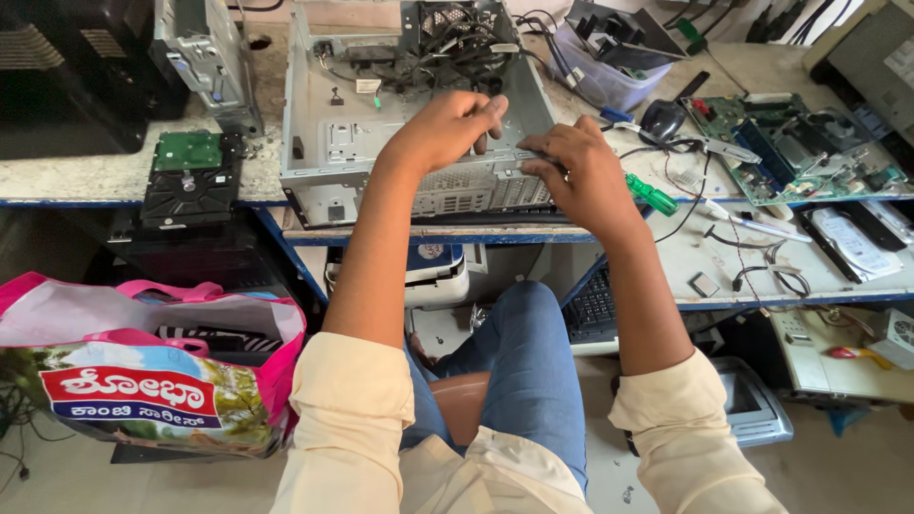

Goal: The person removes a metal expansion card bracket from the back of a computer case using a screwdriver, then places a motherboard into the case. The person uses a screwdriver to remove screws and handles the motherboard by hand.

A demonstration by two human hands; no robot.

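Both hands were on the near edge of the open PC case (pixel 381 143). Left hand (pixel 446 128) curled over the rim; right hand (pixel 576 171) pressed flat beside it. Case's long axis ran away from the person on the worktop (pixel 86 176).

Your bench (pixel 86 176) is a speckled stone top with a blue edge. The open case (pixel 381 143) sits at twelve o'clock. At ten o'clock lies a hard drive (pixel 188 181), board up. At two o'clock you have a mouse (pixel 661 120), a green-handled screwdriver (pixel 651 194) and a motherboard (pixel 800 148). At three o'clock lie loose cables (pixel 762 271).
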